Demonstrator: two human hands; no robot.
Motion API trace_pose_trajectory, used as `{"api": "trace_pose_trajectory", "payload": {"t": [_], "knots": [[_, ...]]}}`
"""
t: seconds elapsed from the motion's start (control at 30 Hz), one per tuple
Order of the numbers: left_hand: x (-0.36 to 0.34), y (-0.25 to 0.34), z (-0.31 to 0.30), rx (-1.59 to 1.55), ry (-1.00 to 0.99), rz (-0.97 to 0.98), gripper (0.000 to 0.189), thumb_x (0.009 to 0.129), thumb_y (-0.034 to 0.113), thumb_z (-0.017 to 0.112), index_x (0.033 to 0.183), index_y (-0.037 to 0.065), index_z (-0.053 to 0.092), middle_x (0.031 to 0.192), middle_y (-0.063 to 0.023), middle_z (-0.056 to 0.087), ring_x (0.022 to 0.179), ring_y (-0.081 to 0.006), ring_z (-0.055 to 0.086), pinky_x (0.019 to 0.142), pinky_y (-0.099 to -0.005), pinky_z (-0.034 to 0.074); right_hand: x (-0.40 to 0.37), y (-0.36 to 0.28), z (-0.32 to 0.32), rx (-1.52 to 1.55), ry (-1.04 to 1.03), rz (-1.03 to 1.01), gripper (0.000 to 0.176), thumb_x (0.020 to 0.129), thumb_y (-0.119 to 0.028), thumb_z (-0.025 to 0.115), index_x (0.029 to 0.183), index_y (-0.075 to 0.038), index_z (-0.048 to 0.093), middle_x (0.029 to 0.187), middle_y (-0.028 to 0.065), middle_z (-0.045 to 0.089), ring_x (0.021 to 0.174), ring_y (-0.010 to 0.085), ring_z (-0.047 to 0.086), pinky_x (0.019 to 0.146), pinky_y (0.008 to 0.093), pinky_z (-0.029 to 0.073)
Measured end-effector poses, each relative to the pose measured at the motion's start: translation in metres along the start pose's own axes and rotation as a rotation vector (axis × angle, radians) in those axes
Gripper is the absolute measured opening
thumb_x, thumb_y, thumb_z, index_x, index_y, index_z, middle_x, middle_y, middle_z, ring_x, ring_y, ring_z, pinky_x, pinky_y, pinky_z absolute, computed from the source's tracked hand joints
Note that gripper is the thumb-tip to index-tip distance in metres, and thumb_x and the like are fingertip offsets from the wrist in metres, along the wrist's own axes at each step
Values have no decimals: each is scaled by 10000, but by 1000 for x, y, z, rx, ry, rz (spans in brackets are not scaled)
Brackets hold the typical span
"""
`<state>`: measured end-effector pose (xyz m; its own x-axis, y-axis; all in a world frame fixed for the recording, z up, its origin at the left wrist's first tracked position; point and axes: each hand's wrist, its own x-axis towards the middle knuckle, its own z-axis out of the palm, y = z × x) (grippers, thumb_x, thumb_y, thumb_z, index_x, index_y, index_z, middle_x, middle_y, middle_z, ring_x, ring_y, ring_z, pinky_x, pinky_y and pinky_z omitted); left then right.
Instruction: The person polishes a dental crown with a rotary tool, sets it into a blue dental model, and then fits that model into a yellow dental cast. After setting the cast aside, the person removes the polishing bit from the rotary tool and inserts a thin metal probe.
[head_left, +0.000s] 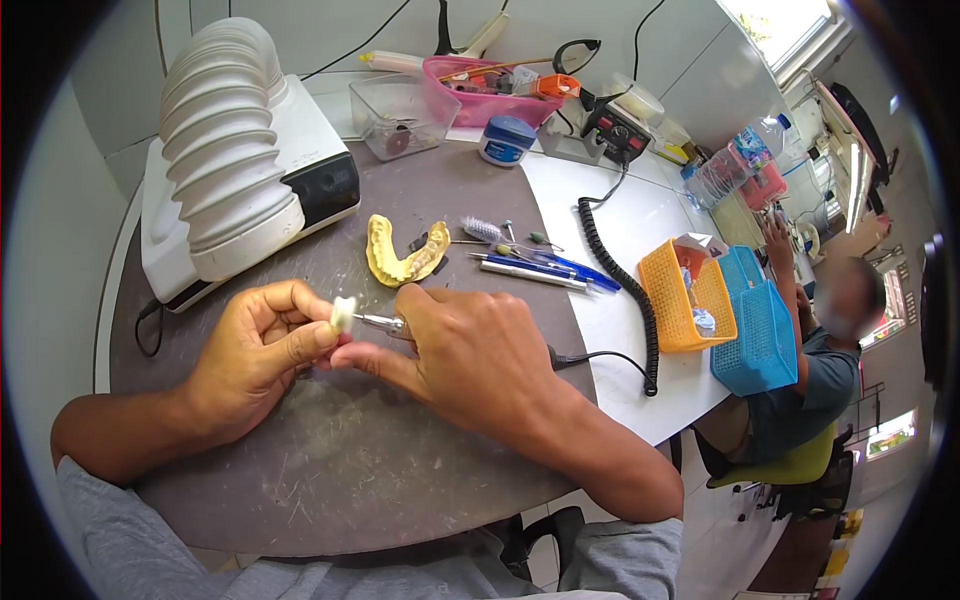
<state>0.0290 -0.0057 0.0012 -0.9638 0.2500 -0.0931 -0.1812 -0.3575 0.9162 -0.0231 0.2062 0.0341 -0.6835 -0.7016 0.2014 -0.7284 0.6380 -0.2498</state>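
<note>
My left hand (255,350) pinches a small white dental piece (344,312), perhaps a crown or bridge, between thumb and fingertips. Wrapped in the fingers of my right hand (480,350) is a rotary handpiece (397,328). Its thin metal tip points left and meets or almost meets the white piece; contact is hard to make out. Both hands are close together above the brown work mat (330,470). Just beyond them lies a yellowish horseshoe-shaped dental cast (400,265). To its right are a small bristle brush (482,230), several burs and pen-like tools (535,272).
A white machine with a ribbed hose (225,150) stands at left. Behind are a clear bin (400,120), pink basket (490,105), blue-lidded jar (507,142) and control box (617,130) with coiled cable (625,280). Orange (715,310) and blue baskets (760,345) stand right, near a seated person (810,390).
</note>
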Motion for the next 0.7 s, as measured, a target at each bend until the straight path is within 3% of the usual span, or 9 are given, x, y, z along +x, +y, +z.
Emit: {"api": "trace_pose_trajectory", "payload": {"t": [0.37,0.47,0.53,0.6,0.7], "knots": [[1,-3,-1,-1,-17,34,100,928,76,640,988,17,586,941,-65,658,821,-84,601,736,-231,483,1,1,-1,-1,-66,30,650,859,-628,550,766,12,611,633,177,634,578,315,654,527,401,505],[2,-1,-1,-3,-9,24,98,929,75,638,987,17,584,948,-67,657,830,-88,605,745,-230,489,0,1,5,34,78,-7,678,831,-677,557,696,-13,552,535,138,558,502,322,599,496,417,459],[2,0,1,7,-17,26,91,929,67,632,986,15,584,959,-71,654,839,-90,611,756,-228,498,1,2,1,-3,6,17,662,852,-637,552,750,15,610,624,173,627,574,318,651,527,405,503],[1,0,1,37,10,-10,102,933,69,626,1003,7,586,971,-72,651,860,-95,620,773,-229,508,1,1,2,19,-29,-59,677,851,-652,544,734,12,604,605,164,619,546,308,643,500,397,491],[3,-3,0,7,-51,41,160,917,118,666,996,21,566,917,-43,625,808,-86,587,742,-225,485,1,-2,3,-70,77,3,657,807,-666,604,673,-25,556,546,120,576,466,267,592,438,367,446]]}}
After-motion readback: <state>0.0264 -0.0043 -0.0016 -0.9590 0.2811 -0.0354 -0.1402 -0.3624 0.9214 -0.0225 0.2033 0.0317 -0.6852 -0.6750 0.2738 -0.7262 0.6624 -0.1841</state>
